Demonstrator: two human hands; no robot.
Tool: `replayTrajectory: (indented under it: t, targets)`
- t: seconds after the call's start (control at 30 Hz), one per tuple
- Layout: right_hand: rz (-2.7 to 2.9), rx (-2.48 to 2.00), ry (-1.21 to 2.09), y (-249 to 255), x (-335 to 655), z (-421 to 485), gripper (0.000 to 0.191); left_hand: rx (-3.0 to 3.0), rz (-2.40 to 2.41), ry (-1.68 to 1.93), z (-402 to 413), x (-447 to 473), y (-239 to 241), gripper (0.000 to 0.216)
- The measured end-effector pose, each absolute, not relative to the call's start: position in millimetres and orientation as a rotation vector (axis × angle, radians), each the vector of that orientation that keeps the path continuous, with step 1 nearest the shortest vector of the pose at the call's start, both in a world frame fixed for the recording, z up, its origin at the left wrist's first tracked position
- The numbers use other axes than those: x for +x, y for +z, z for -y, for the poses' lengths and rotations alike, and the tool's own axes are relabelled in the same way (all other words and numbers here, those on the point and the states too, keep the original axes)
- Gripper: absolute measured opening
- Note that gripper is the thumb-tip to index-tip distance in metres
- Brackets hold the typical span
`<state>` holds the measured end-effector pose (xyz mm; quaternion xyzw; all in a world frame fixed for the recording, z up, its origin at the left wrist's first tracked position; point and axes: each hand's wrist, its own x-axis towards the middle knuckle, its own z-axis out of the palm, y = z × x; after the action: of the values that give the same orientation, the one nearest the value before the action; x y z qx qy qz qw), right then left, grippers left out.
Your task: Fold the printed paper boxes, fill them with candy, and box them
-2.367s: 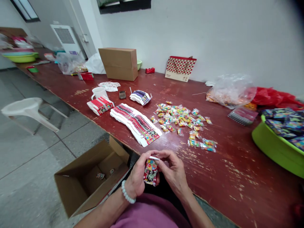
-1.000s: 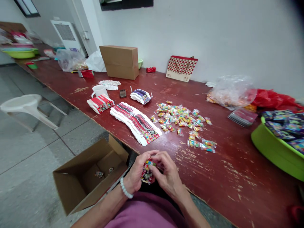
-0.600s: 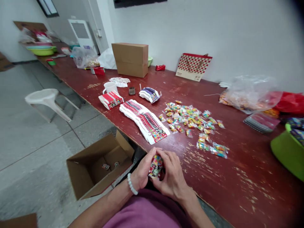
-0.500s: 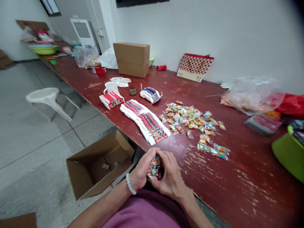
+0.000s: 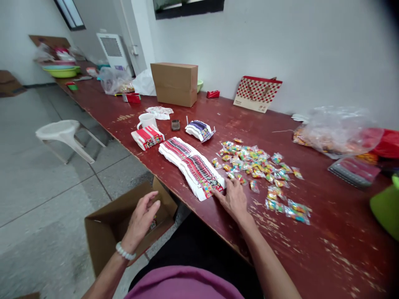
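Touching the near end of a long, fanned row of flat red, black and white printed cardboard packets (image 5: 190, 166), the right hand (image 5: 233, 198) has its thumb and fingers parted at the end packet; whether they pinch it cannot be told. The row lies on the worn, dark red wooden table (image 5: 289, 249), running from the near edge toward the far left.

The left hand (image 5: 141, 218), with a pale beaded bracelet (image 5: 125, 251) at its wrist, hangs over an open brown cardboard box (image 5: 99, 226) on the near left, below the table's edge. Its fingers are apart and loosely curled, with nothing visible between them. A small printed piece (image 5: 153, 224) shows inside the box, partly hidden.

Just right of the row spreads a loose pile of small, clear-wrapped, multicoloured sweets (image 5: 249, 160), with a few more wrapped pieces (image 5: 288, 206) grouped at its near right side. Beyond the row's far left end sit a banded red and white cardboard bundle (image 5: 147, 137) and a white mug (image 5: 147, 120). A curved stack of purple and white printed cardboard (image 5: 199, 130) lies beyond the row, left of the sweets.
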<state>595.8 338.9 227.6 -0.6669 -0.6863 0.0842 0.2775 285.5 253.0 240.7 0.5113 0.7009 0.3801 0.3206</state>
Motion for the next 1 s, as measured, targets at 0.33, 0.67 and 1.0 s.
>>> replayTrajectory:
  t: [0.33, 0.67, 1.0]
  targets:
    - [1.146, -1.406, 0.994, 246.0, 609.3, -327.0, 0.043, 1.789, -1.556, 1.157, -279.6, 370.2, 289.7, 0.032]
    - [1.026, -1.114, 1.223, 272.8, 618.9, -303.0, 0.027, 1.558, -1.122, 0.766, -311.4, 406.5, 306.6, 0.031]
    - [1.108, -1.143, 0.836, 262.7, 623.4, -297.2, 0.011, 0.76, -0.692, 0.549, -302.9, 430.5, 298.2, 0.042]
